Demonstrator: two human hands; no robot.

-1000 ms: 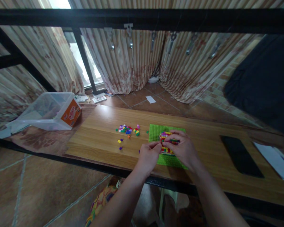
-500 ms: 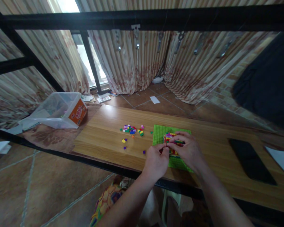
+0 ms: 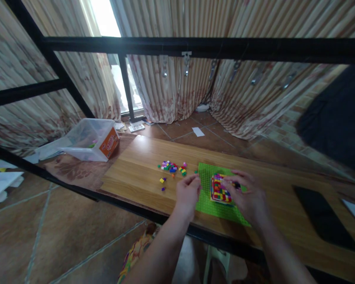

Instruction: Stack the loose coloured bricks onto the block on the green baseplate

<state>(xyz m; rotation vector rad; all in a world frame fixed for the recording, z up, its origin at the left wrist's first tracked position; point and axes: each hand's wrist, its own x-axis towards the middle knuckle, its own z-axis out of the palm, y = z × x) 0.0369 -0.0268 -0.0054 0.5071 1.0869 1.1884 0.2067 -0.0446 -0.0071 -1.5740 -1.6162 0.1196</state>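
A low block of toy building bricks (image 3: 220, 194) in red, yellow, purple and other colours stands on a green studded baseplate (image 3: 205, 205). To its left, over the plate's left edge, is my left hand (image 3: 187, 195), its fingertips pressed together and apart from the block. Whatever those fingertips hold, if anything, is too small to make out. My right hand (image 3: 250, 195) is at the block's right side. Its thumb reaches over the top bricks while the other fingers are spread; a small dark patch between them cannot be made out.
Loose bricks (image 3: 169, 166) lie in a pile left of the plate, with a few stray ones nearer me. A black flat slab (image 3: 325, 217) lies on the wooden tabletop (image 3: 130, 177) at right. A clear plastic bin (image 3: 88, 152) stands at left. A black bar (image 3: 165, 45) crosses ahead.
My hands have come apart: the left has drawn away from the brick block to the left, and the right has shifted right. More of the block's top shows. The whole view has tilted.
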